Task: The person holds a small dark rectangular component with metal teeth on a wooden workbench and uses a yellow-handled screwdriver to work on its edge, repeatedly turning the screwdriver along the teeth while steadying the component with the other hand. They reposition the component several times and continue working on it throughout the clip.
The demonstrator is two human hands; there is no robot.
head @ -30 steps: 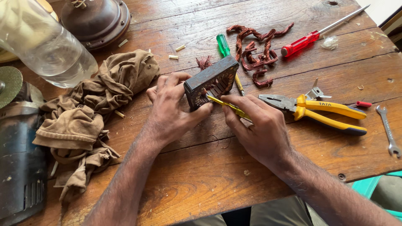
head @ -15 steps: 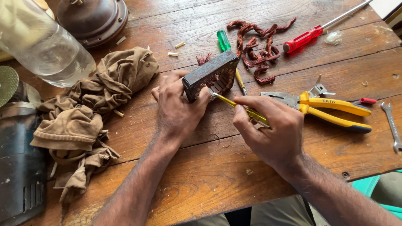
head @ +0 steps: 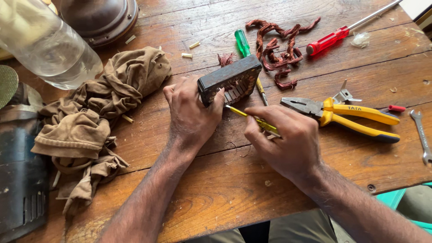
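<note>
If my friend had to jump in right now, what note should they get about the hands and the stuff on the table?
Left hand: grips the dark slotted metal block, tilted up on the wooden table.
Right hand: holds a yellow-handled screwdriver, tip at the block's slotted face.
Nearby: yellow pliers right of the block; green screwdriver, red screwdriver and a pile of loose copper wire behind it; brown rag to the left.
Done: some copper wire lies out on the table.
Left: a bit of wire shows at the block's top edge.
</note>
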